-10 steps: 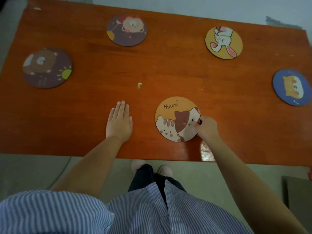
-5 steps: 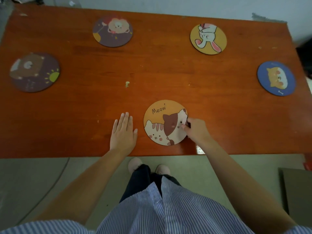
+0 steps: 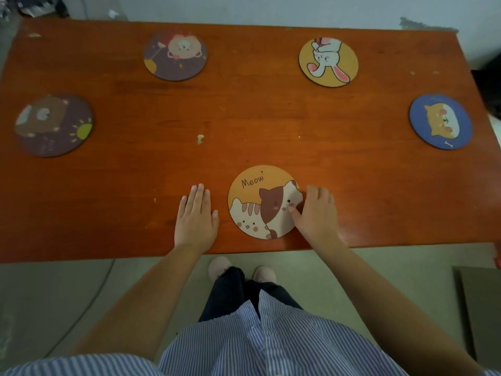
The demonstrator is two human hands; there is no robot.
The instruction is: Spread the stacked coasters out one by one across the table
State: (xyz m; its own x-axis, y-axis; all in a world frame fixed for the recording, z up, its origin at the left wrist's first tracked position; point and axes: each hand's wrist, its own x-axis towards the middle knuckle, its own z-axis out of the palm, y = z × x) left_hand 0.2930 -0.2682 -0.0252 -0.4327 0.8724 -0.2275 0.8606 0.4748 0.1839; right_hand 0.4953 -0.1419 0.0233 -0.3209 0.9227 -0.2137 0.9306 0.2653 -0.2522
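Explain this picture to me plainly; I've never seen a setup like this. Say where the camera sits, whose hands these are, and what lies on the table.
There is no machine: a person wears a camera on the head, looking down at their own hands. The left hand lies flat on the orange table. The right hand touches the edge of the Meow cat coaster, thumb on top; nothing is lifted. Four more coasters lie apart: bear, lion, rabbit and blue cat.

A single wide-angle view from the person's head looks steeply down and forward. The whole orange surface [image 3: 244,118] fits in frame from near edge to far edge, with the person's striped shirt [image 3: 244,343] and feet [image 3: 219,268] directly below. Straight edges bow toward the frame borders.
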